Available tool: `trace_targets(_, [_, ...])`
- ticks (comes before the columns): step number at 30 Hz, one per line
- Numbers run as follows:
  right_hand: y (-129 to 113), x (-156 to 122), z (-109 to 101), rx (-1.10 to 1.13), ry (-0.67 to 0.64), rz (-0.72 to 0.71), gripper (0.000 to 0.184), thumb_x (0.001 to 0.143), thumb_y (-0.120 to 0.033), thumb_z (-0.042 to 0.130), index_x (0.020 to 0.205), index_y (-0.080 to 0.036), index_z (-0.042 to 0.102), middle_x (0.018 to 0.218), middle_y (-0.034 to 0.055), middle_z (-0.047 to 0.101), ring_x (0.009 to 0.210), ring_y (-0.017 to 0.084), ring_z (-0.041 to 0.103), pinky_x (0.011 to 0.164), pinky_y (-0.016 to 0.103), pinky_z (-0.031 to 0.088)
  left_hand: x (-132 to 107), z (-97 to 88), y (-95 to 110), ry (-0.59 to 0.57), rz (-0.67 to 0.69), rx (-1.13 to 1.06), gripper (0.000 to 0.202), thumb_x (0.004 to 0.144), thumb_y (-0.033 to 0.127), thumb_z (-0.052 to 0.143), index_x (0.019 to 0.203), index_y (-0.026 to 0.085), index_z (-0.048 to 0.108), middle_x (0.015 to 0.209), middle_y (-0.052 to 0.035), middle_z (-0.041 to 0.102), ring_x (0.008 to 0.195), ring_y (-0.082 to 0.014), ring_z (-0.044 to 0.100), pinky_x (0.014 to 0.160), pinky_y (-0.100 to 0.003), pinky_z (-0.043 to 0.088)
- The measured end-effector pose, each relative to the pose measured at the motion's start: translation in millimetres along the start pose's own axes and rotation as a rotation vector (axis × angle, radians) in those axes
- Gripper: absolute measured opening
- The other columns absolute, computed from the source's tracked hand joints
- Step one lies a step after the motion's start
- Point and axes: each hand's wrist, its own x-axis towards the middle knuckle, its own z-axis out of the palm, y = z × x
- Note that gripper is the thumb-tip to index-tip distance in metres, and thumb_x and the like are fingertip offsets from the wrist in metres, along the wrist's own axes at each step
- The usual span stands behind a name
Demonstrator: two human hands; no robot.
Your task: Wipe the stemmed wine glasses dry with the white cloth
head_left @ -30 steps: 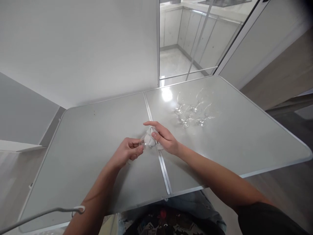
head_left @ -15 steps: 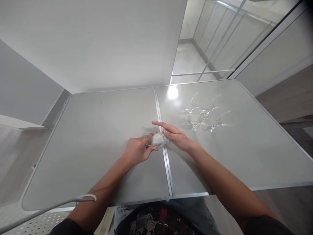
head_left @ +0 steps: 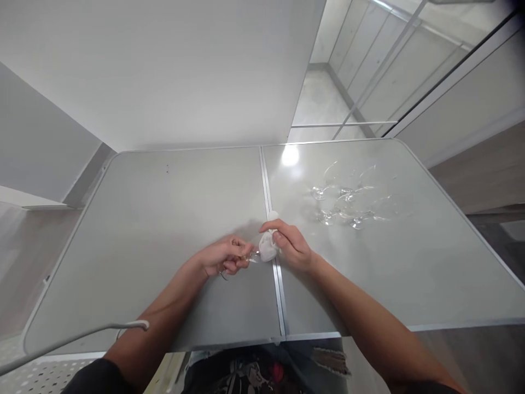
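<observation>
Left hand [head_left: 221, 258] has slid to the glass [head_left: 253, 255] stem, pinching it; right hand [head_left: 292, 247] fingers now close on the cloth [head_left: 266, 250] inside.

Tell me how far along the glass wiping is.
One glass is in hand: the left hand grips its stem while the right hand presses a white cloth against its bowl. A cluster of clear glasses stands apart on the right half of the table; whether those are done or waiting cannot be told, so the share left is unclear.
</observation>
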Motion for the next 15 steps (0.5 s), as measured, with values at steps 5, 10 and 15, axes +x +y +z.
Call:
trace_targets(5, [9.1,-4.7,2.0,-0.231,0.010,-0.267,0.030,0.103,-0.033,0.038,0.113,-0.023,0.065,0.063,-0.0028,0.054,0.054,0.015,0.042,0.089,0.043,0.042,5.2,-2.8,-10.5,0.194,0.311,0.430,0.052,0.086,0.063,0.065,0.095,0.012,0.073,0.058,0.0038,0.044,0.048,-0.0064,0.032,0.046,-0.021,0.027])
trace_targets(10, [-5.9,0.4,11.9,-0.008,0.276,0.228,0.035,0.103,-0.046,0.039,0.116,-0.025,0.065,0.067,-0.0022,0.049,0.059,0.016,0.044,0.069,0.032,0.042,21.8,-5.8,-28.4,0.789,0.837,1.294,0.052,0.092,0.055,0.062,0.128,0.017,0.068,0.067,-0.0001,0.063,0.055,-0.0107,0.052,0.056,-0.023,0.040])
trace_targets(15, [-11.2,8.4,14.0,0.449,0.371,0.569,0.038,0.093,-0.058,0.054,0.109,-0.026,0.066,0.073,-0.0025,0.048,0.064,0.014,0.045,0.059,0.025,0.037,24.4,-12.2,-27.7,0.856,0.936,1.656,0.043,0.099,0.045,0.054,0.132,0.020,0.064,0.066,-0.0020,0.066,0.057,-0.0132,0.059,0.055,-0.023,0.040])
